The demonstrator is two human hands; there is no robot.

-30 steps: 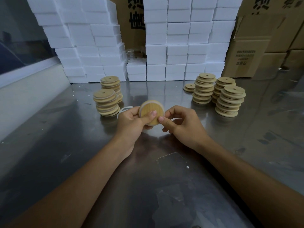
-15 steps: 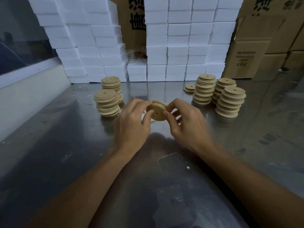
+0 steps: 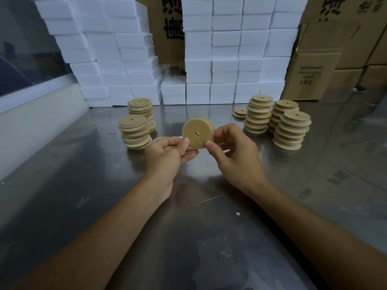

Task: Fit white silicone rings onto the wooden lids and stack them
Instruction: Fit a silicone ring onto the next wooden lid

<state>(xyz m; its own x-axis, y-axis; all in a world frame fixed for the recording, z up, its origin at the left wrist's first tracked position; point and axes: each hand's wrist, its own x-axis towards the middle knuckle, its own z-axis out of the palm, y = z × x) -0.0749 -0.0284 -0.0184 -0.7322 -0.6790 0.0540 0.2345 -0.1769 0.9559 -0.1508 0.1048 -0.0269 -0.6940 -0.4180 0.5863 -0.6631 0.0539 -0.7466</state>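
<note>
The round wooden lid with a centre hole (image 3: 198, 133), edge-on half a second ago, now faces us above the steel counter (image 3: 83, 185), pinched by our left hand (image 3: 167, 155) and right hand (image 3: 232, 151); its white silicone ring (image 3: 209, 122) looks seated, ready for stacking.

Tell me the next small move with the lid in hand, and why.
Probably set the lid on the near left stack. Both hands pinch its edge, and a white ring already shows round its rim, so it looks fitted.
</note>
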